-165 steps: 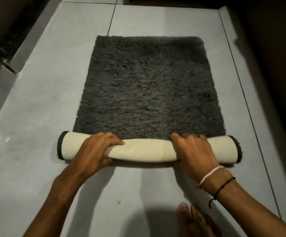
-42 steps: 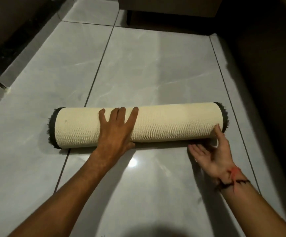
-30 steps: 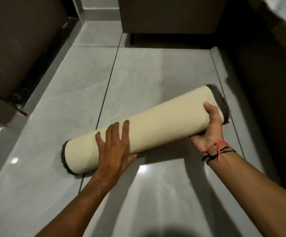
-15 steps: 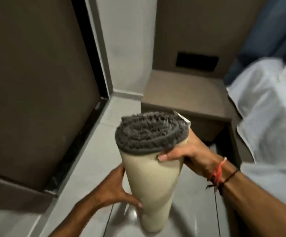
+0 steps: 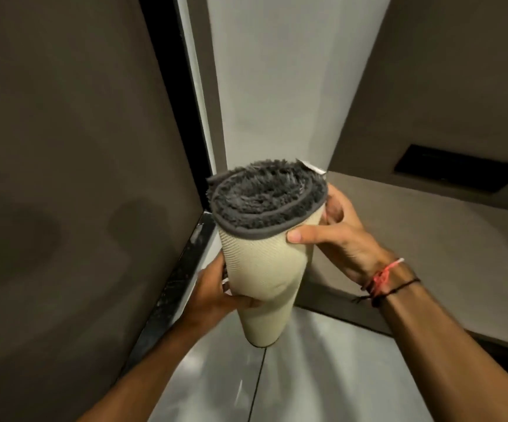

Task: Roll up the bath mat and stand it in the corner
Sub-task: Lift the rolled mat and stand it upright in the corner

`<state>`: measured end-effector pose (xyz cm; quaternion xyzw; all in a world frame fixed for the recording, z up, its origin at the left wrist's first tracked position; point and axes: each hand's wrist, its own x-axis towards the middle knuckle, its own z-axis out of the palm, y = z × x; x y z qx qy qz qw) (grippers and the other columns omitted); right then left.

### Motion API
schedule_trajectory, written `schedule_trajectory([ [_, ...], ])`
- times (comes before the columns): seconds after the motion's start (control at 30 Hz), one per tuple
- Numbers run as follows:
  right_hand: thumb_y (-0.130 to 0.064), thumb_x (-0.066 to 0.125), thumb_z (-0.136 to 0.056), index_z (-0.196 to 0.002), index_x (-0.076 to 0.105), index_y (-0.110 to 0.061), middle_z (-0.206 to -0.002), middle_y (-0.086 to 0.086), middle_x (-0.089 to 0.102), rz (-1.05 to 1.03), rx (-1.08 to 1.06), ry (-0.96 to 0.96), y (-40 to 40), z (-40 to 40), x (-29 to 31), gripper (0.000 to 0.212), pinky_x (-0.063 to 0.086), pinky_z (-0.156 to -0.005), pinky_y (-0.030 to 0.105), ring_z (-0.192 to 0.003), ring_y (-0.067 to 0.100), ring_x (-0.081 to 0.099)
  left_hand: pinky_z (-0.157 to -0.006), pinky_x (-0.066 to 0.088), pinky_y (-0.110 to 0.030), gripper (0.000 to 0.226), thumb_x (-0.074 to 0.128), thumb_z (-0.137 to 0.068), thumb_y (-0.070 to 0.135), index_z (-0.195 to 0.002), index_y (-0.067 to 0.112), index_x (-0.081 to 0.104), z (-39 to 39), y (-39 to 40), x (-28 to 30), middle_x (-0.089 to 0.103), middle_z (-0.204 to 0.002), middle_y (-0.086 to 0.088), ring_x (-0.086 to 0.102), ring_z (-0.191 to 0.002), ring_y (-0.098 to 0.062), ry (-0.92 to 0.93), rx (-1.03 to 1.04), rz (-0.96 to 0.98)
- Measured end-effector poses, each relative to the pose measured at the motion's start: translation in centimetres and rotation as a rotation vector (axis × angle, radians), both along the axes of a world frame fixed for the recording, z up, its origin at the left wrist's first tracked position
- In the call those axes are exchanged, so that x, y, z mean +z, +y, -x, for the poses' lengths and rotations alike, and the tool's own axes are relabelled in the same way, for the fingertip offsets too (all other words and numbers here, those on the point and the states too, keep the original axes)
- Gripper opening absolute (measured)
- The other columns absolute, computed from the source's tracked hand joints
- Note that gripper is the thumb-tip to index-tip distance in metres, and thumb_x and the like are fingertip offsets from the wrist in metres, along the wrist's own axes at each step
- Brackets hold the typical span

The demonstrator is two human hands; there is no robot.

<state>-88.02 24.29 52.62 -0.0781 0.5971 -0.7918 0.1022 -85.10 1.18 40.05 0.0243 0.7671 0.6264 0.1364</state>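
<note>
Mat [image 5: 264, 257] rolled and up on end, so the rolling looks done and you're on the second half: getting it stood in the corner. You've got it upright in both hands, tilted a touch, its top toward you and its foot over the floor [image 5: 322, 376]. I can't tell whether that foot is touching the tiles or hanging just above them.

Your right hand [image 5: 337, 236] is clamped round the mat near its top, thumb across the front just under the dark rim, fingers curled behind. Your left hand [image 5: 213, 287] is closed on the mat lower down, on its left side, cupping it about midway.

The corner sits just beyond the mat: the pale wall [image 5: 277, 86] rises behind the mat's top, the brown panel [image 5: 64, 178] runs along the mat's left, and a low ledge [image 5: 414, 239] lies to the mat's right. The likely move is to carry the mat forward and a little left, plant its foot flat and let it lean into the angle before you let go. Ease off the top grip last, I'd say, since a soft roll like this could slump or spring open.

As for looks: cream woven backing on the outside, smooth and tight, with a slight dent near your left hand. Shaggy charcoal pile spirals in at the top end, edged in dark binding, and a small white tag [image 5: 312, 168] pokes out at the mat's top rear.
</note>
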Motion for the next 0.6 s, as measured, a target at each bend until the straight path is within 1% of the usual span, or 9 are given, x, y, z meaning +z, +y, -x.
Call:
schedule_trajectory([
  [0.07, 0.003, 0.085, -0.062, -0.133, 0.064, -0.020, -0.133, 0.004, 0.072, -0.053, 0.013, -0.011, 0.2, 4.7, -0.4, 0.078, 0.053, -0.108, 0.032, -0.129, 0.021, 0.064, -0.073, 0.058, -0.014, 0.086, 0.097, -0.053, 0.007, -0.119, 0.047, 0.060, 4.3, 0.1, -0.6, 0.071, -0.116, 0.025, 0.067, -0.108, 0.001, 0.014, 0.030, -0.004],
  [0.13, 0.003, 0.085, -0.066, -0.135, 0.063, -0.018, -0.136, 0.003, 0.070, -0.137, 0.028, -0.031, 0.4, 10.0, -1.3, 0.076, 0.053, -0.109, 0.032, -0.132, 0.019, 0.061, -0.074, 0.058, -0.015, 0.087, 0.096, -0.051, 0.013, -0.115, 0.058, 0.059, 9.0, 0.4, -1.7, 0.071, -0.118, 0.026, 0.066, -0.111, 0.001, 0.009, 0.050, -0.037],
  [0.23, 0.000, 0.086, -0.069, -0.138, 0.061, -0.026, -0.137, -0.005, 0.069, -0.208, 0.010, -0.074, 0.5, 17.2, -3.6, 0.078, 0.055, -0.098, 0.020, -0.126, 0.008, 0.064, -0.077, 0.058, -0.018, 0.093, 0.095, -0.052, 0.009, -0.114, 0.066, 0.056, 15.6, 0.9, -4.9, 0.069, -0.123, 0.026, 0.065, -0.115, -0.004, -0.014, 0.086, -0.041],
  [0.27, -0.002, 0.087, -0.071, -0.141, 0.058, -0.029, -0.138, -0.006, 0.068, -0.208, 0.004, -0.073, 0.5, 20.4, -5.2, 0.081, 0.055, -0.099, 0.022, -0.126, 0.008, 0.064, -0.079, 0.059, -0.019, 0.095, 0.095, -0.053, 0.007, -0.115, 0.067, 0.054, 18.6, 1.0, -6.5, 0.068, -0.125, 0.026, 0.064, -0.117, -0.005, -0.021, 0.105, -0.049],
  [0.3, -0.005, 0.088, -0.072, -0.145, 0.054, -0.031, -0.140, -0.006, 0.067, -0.207, -0.012, -0.077, 0.4, 22.5, -6.4, 0.084, 0.054, -0.103, 0.027, -0.127, 0.009, 0.063, -0.082, 0.059, -0.021, 0.095, 0.095, -0.054, 0.009, -0.117, 0.067, 0.053, 20.5, 1.3, -7.5, 0.066, -0.127, 0.026, 0.063, -0.119, -0.006, -0.023, 0.121, -0.031],
  [0.37, -0.007, 0.087, -0.074, -0.149, 0.048, -0.034, -0.143, -0.004, 0.064, -0.196, -0.050, -0.119, 0.5, 26.6, -9.1, 0.089, 0.049, -0.113, 0.041, -0.132, 0.013, 0.061, -0.092, 0.058, -0.034, 0.095, 0.095, -0.057, 0.017, -0.127, 0.061, 0.048, 24.2, 2.2, -9.9, 0.063, -0.133, 0.024, 0.061, -0.123, -0.007, -0.016, 0.170, 0.000],
  [0.43, -0.006, 0.086, -0.076, -0.151, 0.045, -0.031, -0.145, 0.001, 0.063, -0.153, -0.054, -0.158, 0.1, 30.5, -11.9, 0.088, 0.045, -0.116, 0.045, -0.135, 0.016, 0.059, -0.099, 0.054, -0.048, 0.093, 0.092, -0.062, 0.020, -0.139, 0.046, 0.045, 27.3, 3.0, -12.0, 0.062, -0.136, 0.020, 0.059, -0.126, -0.009, -0.014, 0.260, 0.012],
  [0.53, -0.009, 0.080, -0.078, -0.146, 0.050, -0.020, -0.143, 0.002, 0.065, -0.095, -0.114, -0.187, -1.0, 33.9, -15.1, 0.076, 0.049, -0.113, 0.036, -0.135, 0.018, 0.060, -0.105, 0.050, -0.051, 0.088, 0.087, -0.067, 0.026, -0.144, 0.025, 0.044, 30.7, 3.7, -14.4, 0.062, -0.136, 0.016, 0.057, -0.126, -0.005, -0.032, 0.346, 0.064],
  [0.6, -0.007, 0.077, -0.081, -0.143, 0.055, -0.014, -0.140, 0.001, 0.068, -0.062, -0.173, -0.208, -1.8, 35.1, -17.1, 0.066, 0.052, -0.109, 0.027, -0.132, 0.015, 0.062, -0.107, 0.046, -0.043, 0.093, 0.081, -0.068, 0.038, -0.147, 0.011, 0.040, 32.4, 3.7, -15.7, 0.059, -0.140, -0.002, 0.057, -0.127, -0.018, -0.048, 0.354, 0.114],
])
